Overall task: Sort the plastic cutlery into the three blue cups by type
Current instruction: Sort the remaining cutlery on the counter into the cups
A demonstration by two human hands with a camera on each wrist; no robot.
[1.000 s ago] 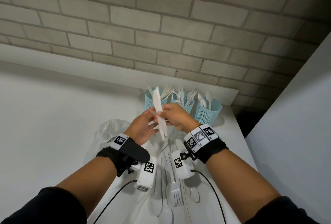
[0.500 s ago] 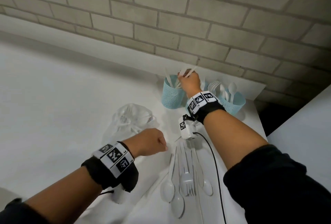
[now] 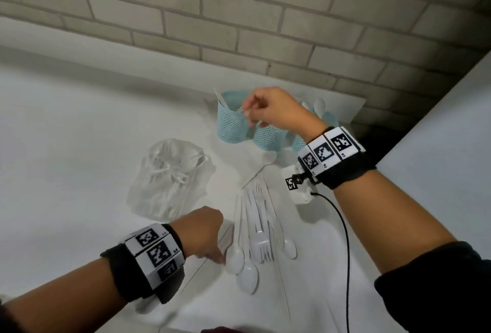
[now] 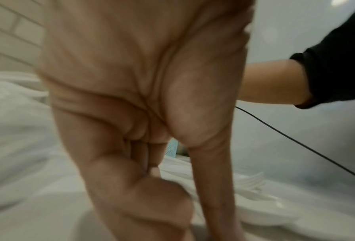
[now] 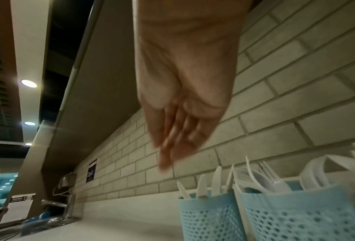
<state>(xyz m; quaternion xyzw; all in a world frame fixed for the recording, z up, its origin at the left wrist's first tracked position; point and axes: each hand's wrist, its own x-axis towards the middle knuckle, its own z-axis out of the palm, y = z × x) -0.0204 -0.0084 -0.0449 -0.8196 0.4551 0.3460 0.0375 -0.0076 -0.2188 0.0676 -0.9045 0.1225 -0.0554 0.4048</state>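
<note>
Three blue mesh cups stand by the brick wall: the left cup holds knives, the middle cup forks, and the right cup, mostly behind my wrist, spoons. My right hand hovers over the left and middle cups, its fingers nearly straight and empty. Loose white spoons and forks lie in a bunch on the counter. My left hand reaches down beside a spoon bowl. Its thumb and index finger point down, the other fingers curl in, and the tips are hidden.
A crumpled clear plastic bag lies left of the loose cutlery. The white counter ends at the brick wall behind the cups. A white panel rises on the right. A sink and tap sit far left along the counter.
My right hand carried the white knife to the left cup, let it go and drew back above the cups. My left hand dropped from the knife to the loose spoons.
</note>
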